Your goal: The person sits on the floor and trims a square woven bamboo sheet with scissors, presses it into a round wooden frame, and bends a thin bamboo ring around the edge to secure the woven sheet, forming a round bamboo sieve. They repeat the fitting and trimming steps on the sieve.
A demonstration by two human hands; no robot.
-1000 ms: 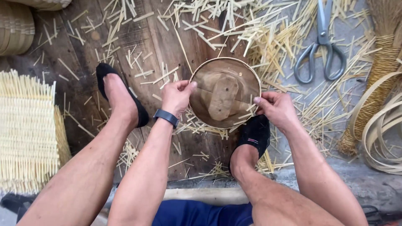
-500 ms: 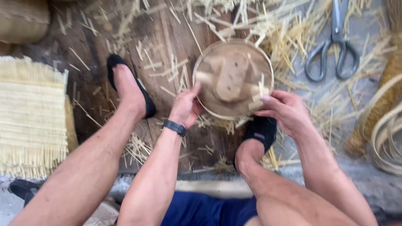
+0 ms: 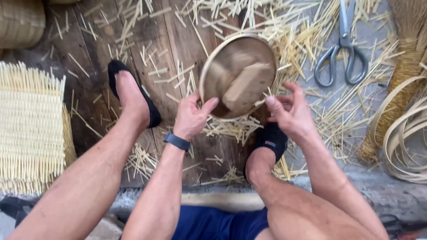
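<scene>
Round shallow basket (image 3: 238,73) with a pale rim, tipped up on edge above the plank floor (image 3: 155,53), no longer lying flat as a second ago; wooden blocks inside now facing the camera. Left hand (image 3: 192,116) closed on the lower rim, thumb up against the edge. Right hand (image 3: 291,111) half open at the rim's right side, fingertips apparently just touching, though hard to confirm from this angle. Turned, probably, to bring another stretch of rim to hand. Nearby: scissors (image 3: 341,53) on strewn straw, woven mat (image 3: 29,129) at left, coiled strips (image 3: 407,133) at right.
</scene>
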